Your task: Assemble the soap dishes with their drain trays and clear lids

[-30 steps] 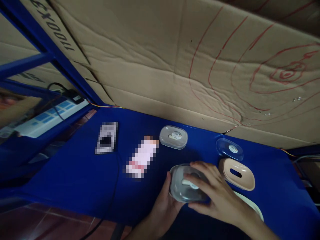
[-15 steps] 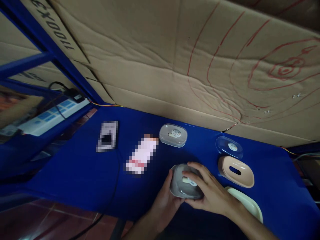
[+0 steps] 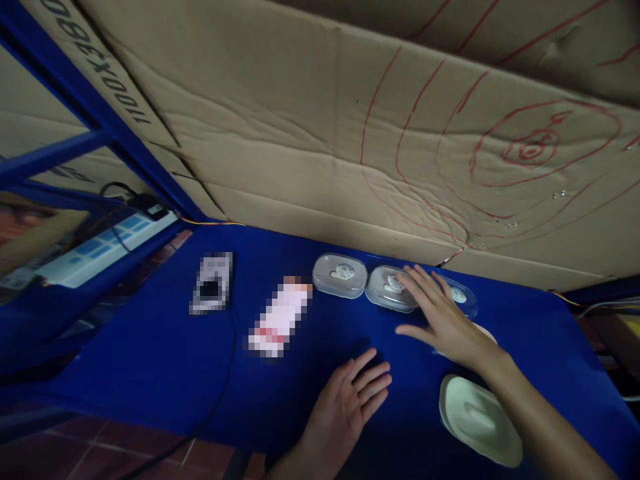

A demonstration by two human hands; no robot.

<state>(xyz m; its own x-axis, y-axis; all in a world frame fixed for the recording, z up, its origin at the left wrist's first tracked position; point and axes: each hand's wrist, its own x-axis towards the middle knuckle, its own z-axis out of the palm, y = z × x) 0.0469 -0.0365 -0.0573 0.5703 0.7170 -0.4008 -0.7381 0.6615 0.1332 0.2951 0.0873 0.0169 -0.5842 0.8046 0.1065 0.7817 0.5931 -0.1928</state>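
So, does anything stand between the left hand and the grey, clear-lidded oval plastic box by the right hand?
The right hand covers the right end of the box; otherwise only blue tabletop shows between box and left hand.

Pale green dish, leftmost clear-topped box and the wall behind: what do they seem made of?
Pale green dish: probably plastic with a satin finish, given its even colour and smooth rounded rim.
Leftmost box: likely plastic, glossy; its top is see-through and catches light.
Wall: apparently cardboard, matte brown, with creases and printed lettering.
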